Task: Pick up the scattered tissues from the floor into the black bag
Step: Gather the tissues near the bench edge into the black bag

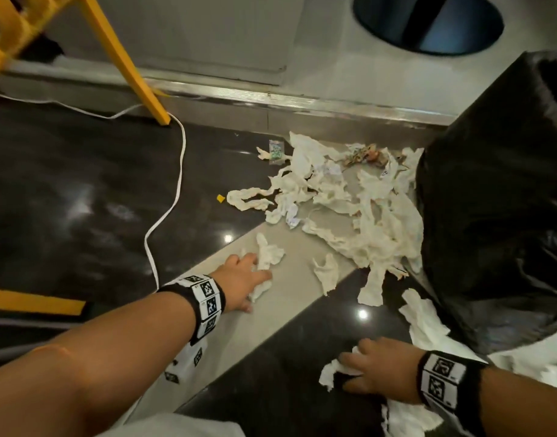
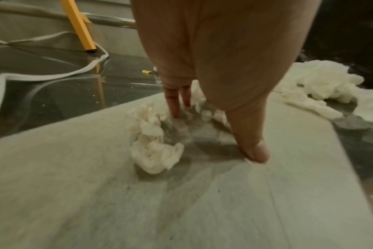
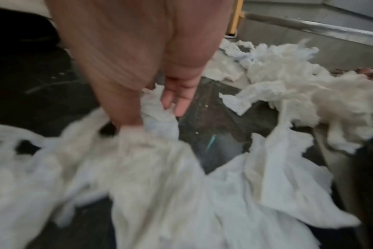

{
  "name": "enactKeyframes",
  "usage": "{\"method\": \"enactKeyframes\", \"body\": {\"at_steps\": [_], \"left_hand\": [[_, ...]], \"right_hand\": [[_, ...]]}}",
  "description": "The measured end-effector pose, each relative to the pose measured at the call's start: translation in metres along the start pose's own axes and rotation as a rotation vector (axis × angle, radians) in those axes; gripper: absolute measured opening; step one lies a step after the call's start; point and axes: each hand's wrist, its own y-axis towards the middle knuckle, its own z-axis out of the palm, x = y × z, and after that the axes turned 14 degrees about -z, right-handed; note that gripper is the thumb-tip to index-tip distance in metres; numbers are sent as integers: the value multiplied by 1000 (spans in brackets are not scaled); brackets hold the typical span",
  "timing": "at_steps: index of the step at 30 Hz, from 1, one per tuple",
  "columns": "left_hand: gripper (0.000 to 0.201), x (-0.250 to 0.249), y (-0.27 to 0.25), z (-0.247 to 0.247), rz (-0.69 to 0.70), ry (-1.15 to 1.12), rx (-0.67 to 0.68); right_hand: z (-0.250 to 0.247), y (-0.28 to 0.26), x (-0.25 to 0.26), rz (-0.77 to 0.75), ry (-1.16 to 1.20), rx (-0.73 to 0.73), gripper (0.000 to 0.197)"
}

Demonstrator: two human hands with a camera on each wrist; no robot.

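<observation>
Tissues [image 1: 349,209] mostly unbagged beside black bag [image 1: 498,200]; left hand [image 1: 239,279] fingers spread over one wad, right hand [image 1: 378,367] pinching another; collecting barely begun

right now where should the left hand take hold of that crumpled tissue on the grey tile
Probably the bunched middle of the crumpled tissue, from above: it lies flat on the grey tile with raised folds to pinch. The left hand already rests over it, fingers and thumb either side.
</observation>
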Motion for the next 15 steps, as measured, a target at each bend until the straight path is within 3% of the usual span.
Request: {"method": "enactKeyframes", "body": {"at_steps": [1, 4, 7, 9, 11, 13, 15], "left_hand": [[52, 1, 1, -1, 25, -29, -22], [30, 7, 3, -3, 83, -198, -62], [34, 13, 3, -7, 23, -491, -132], [36, 18, 0, -10, -35, -565, -189], [24, 24, -5, -14, -51, -565, -216], [29, 32, -12, -18, -71, -499, -194], [33, 41, -19, -20, -124, -438, -177]], "right_hand": [[-5, -1, -4, 81, 102, -29, 42], [-13, 6, -15, 186, 280, -195, 29], [-31, 12, -19, 313, 402, -558, 43], [-49, 11, -23, 392, 529, -730, 54], [-63, 10, -30, 461, 579, -837, 42], [-77, 10, -38, 523, 577, -913, 20], [-87, 11, -48, 579, 475, -890, 27]]}}
